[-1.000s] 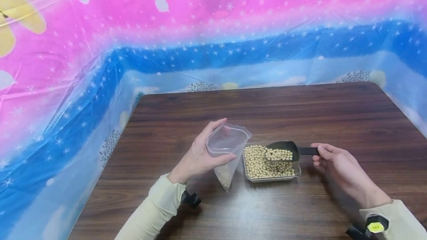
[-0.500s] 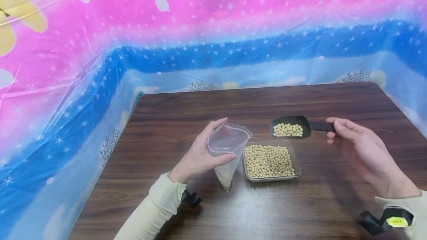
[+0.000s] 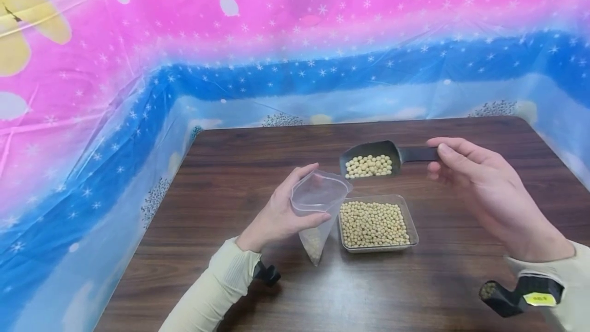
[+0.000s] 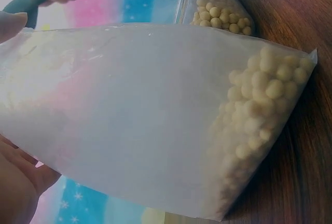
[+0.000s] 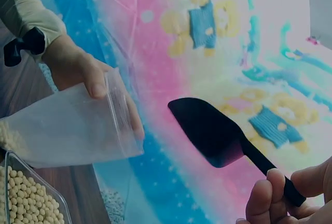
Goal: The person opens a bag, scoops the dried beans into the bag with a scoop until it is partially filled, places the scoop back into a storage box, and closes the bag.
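Observation:
My left hand (image 3: 281,209) curls its thumb and fingers round the upper part of a clear plastic zip bag (image 3: 329,222), whose mouth gapes upward. Soybeans (image 4: 264,94) fill the bag's bottom, which reaches down to the table. By its handle, my right hand (image 3: 493,188) pinches a black scoop (image 3: 394,150) between thumb and fingers. The scoop carries a small heap of soybeans (image 3: 369,166) and hangs above and just right of the bag's mouth, apart from it. Beneath it stands a clear plastic container (image 3: 412,223) of soybeans, close beside the bag.
A dark wood-grain table (image 3: 258,147) bears the container. Behind and to the left hangs a pink and blue patterned cloth (image 3: 258,40). Both wrists wear black camera mounts (image 3: 267,273) over pale sleeves.
The scoop rose out of the container with soybeans in it, then moved left and higher, near the bag's mouth. My left hand and the bag stay almost still.

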A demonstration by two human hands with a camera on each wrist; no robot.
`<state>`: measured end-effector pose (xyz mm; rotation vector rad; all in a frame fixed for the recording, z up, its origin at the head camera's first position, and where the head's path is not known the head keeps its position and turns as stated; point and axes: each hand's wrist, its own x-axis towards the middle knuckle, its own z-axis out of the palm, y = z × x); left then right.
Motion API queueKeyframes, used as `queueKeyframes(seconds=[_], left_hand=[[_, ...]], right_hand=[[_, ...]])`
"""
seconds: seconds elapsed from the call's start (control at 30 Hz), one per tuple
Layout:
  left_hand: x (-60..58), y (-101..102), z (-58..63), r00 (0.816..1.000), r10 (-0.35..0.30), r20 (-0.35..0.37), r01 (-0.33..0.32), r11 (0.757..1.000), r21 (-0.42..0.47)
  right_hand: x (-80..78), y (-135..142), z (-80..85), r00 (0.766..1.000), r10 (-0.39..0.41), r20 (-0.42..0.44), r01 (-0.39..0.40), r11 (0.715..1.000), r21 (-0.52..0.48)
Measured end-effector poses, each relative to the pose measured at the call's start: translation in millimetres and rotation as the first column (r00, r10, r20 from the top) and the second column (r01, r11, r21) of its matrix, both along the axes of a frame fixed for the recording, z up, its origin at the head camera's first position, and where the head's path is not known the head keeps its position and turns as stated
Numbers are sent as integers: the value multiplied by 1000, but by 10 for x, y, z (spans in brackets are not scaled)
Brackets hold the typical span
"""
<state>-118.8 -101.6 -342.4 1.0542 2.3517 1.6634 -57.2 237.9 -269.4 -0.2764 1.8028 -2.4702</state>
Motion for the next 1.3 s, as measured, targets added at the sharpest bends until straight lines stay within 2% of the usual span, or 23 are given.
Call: queueKeyframes(seconds=[0.23,0.5,0.87,0.97,1.1,1.17,1.27,1.3], left_hand=[[6,3,3,1000,6,-13,-6,1000,-5],[5,6,-10,1000,10,-25,-10,1000,10],[-1,2,-21,1000,4,-26,-3,1000,8],[-8,1,-28,999,-10,-37,10,1000,18],[-8,-3,-30,998,-13,-57,14,1000,17],[-2,-3,-27,998,-13,-56,14,1000,15],[9,-2,-26,999,-12,-30,13,1000,22],[11,-1,-29,1000,-12,-17,12,1000,27]], right_hand=[[11,-229,137,999,-33,-37,37,990,139],[66,-314,219,991,-103,-86,125,943,309],[78,-322,243,989,-118,-93,143,926,349],[97,-335,254,985,-132,-115,169,890,424],[131,-375,262,970,-137,-198,227,802,553],[146,-397,261,961,-128,-246,251,775,580],[172,-394,258,945,-155,-289,300,767,568],[173,-380,249,936,-178,-302,321,784,532]])
